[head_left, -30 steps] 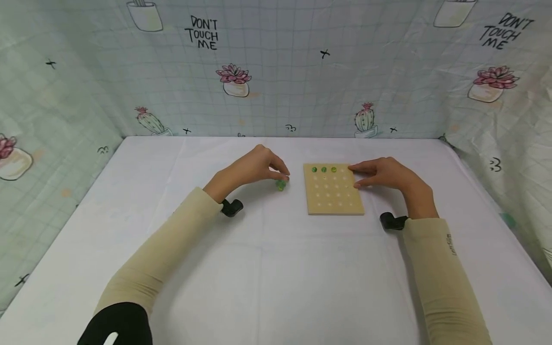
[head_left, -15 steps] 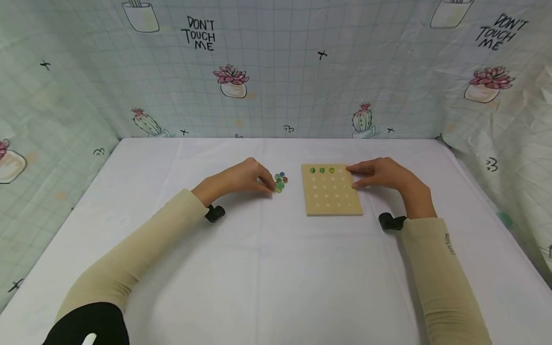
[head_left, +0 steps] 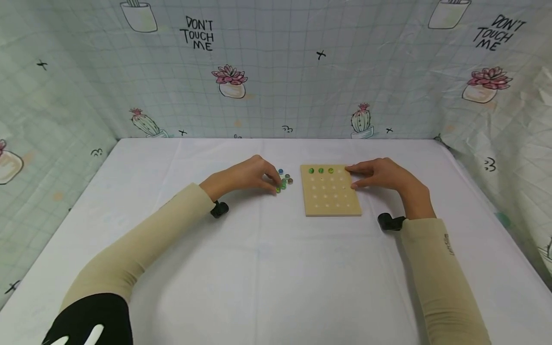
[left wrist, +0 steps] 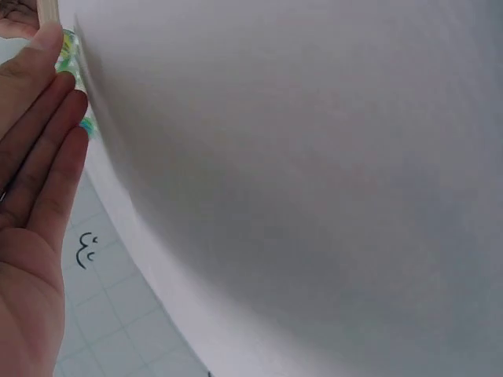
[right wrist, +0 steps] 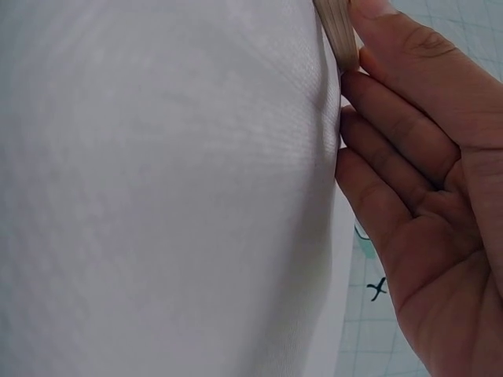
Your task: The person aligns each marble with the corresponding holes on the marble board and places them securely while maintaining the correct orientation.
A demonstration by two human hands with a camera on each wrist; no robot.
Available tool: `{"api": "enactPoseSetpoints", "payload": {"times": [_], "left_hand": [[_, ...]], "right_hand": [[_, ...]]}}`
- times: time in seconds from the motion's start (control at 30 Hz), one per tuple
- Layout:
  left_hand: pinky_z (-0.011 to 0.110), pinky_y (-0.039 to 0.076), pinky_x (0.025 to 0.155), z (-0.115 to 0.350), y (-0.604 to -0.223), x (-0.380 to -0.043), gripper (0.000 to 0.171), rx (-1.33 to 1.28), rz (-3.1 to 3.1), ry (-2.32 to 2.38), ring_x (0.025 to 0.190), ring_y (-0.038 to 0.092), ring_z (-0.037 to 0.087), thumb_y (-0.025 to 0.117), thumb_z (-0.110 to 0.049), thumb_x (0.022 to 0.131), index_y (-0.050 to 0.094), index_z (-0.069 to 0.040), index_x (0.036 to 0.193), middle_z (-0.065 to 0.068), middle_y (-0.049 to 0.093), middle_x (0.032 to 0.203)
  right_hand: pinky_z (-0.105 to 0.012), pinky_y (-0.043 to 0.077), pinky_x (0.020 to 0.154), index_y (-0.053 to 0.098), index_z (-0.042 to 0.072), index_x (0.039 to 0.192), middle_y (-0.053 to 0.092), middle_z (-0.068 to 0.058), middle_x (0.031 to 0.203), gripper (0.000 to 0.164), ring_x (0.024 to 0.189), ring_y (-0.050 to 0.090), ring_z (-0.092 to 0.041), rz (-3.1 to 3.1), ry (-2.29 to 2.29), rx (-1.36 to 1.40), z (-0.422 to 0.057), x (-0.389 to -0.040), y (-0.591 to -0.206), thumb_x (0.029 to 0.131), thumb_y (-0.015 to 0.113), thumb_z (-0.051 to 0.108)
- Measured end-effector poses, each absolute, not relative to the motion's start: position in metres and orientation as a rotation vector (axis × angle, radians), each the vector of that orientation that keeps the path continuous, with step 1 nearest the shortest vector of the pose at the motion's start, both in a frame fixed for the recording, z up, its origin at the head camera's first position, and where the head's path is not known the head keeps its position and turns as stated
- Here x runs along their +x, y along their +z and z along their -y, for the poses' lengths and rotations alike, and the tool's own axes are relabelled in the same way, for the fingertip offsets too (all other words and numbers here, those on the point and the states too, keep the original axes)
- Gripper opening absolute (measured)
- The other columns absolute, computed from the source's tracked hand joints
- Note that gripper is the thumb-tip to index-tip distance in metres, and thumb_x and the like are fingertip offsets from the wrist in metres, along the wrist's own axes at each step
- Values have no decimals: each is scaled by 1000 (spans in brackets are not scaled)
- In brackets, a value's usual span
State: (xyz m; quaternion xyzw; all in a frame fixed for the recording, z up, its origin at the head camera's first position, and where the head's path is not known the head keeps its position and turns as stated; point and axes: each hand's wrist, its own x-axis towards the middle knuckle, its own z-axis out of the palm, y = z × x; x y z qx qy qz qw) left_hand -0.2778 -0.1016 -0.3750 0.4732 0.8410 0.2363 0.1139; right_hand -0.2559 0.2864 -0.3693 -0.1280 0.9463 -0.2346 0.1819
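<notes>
In the head view a square wooden board point(head_left: 331, 191) with rows of round hollows lies on the table. Three green glass marbles point(head_left: 321, 170) sit along its far row. My right hand point(head_left: 384, 175) rests at the board's right edge, thumb and fingertips touching it near the far corner. The right wrist view shows the board's edge point(right wrist: 338, 35) beside that thumb. Left of the board lies a small cluster of loose marbles point(head_left: 283, 184), green, blue and brownish. My left hand point(head_left: 250, 176) reaches to this cluster, thumb and fingers extended at its near left side; its fingers partly hide the marbles point(left wrist: 67, 47) in the left wrist view.
White cloth covers the table point(head_left: 258, 268). A patterned curtain point(head_left: 280, 72) with plant drawings stands along the back and both sides. A black wrist camera point(head_left: 220, 209) sits at the left wrist, another camera point(head_left: 390, 222) at the right.
My left hand drew back left and nearer, uncovering the marble cluster, then returned slightly right to its edge. Some marbles shifted a little to the right. My right hand stayed at the board.
</notes>
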Motion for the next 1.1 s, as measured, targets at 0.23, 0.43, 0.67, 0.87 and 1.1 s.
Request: {"api": "enactPoseSetpoints", "payload": {"times": [0.23, 0.43, 0.67, 0.87, 1.1], "left_hand": [[29, 55, 95, 104, -377, -280, 24, 1404, -2444, 695, 104, 71, 14, 87, -22, 82, 81, -10, 102, -1, 78, 103], [31, 54, 97, 101, -378, -277, 26, 1489, -2442, 656, 105, 70, 17, 86, -22, 83, 79, -7, 104, 2, 77, 105], [32, 54, 97, 100, -382, -272, 25, 1488, -2478, 646, 106, 68, 19, 84, -19, 85, 78, -6, 106, 4, 75, 107], [32, 54, 96, 100, -383, -268, 22, 1463, -2516, 673, 104, 68, 17, 83, -18, 87, 78, -6, 105, 4, 75, 107], [30, 56, 92, 98, -383, -266, 18, 1471, -2560, 680, 99, 70, 16, 83, -16, 86, 80, -6, 101, 4, 76, 103]], "right_hand": [[-59, 34, 114, 59, 21, 145, 54, -10, 150, 71, 142, 43, -36, -2683, -658, -348, -287, -257, -369, 84, 82, 47], [-59, 33, 115, 59, 21, 145, 53, -9, 150, 70, 143, 42, -36, -2682, -662, -340, -288, -257, -369, 84, 82, 47], [-60, 34, 114, 58, 20, 146, 53, -12, 150, 72, 142, 43, -37, -2674, -653, -346, -288, -258, -371, 84, 82, 48], [-60, 34, 114, 58, 20, 146, 52, -11, 150, 72, 142, 43, -37, -2677, -642, -363, -287, -257, -370, 84, 81, 47], [-61, 33, 114, 57, 19, 147, 51, -12, 151, 73, 142, 42, -38, -2668, -625, -377, -285, -257, -368, 85, 80, 48]]}}
